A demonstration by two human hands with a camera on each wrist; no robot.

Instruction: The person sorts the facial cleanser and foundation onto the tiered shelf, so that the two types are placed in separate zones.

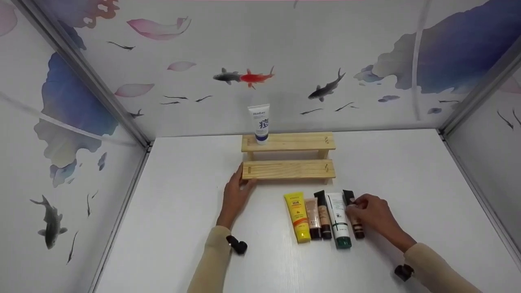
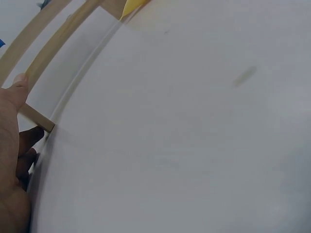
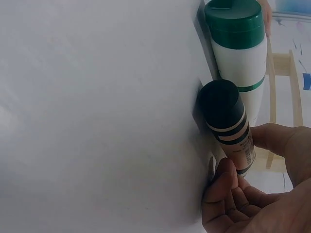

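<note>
Black-capped tan cosmetic tube [image 1: 357, 226]: we find it on the white table [image 1: 276, 252], at the right end of the row of tubes, just beside the white green-capped tube [image 1: 336, 209]. Its flat crimped end points toward the two-tier wooden stand [image 1: 289, 169], its cap toward us. Our right hand [image 1: 377, 212] pinches it by the upper body, thumb on one side and curled fingers on the other; we cannot tell whether it is raised at all. Our left hand [image 1: 236, 198] grips the left end of the stand's lower tier, thumb at the front edge.

We judge the tube light and hard to break, with a soft body that would dent under a firm squeeze and a smooth skin that may slip. The cap [image 3: 221, 103] looks stiff, so we would take hold of the body close to it for a steadier grip, pressing only lightly on the softer part.
</note>
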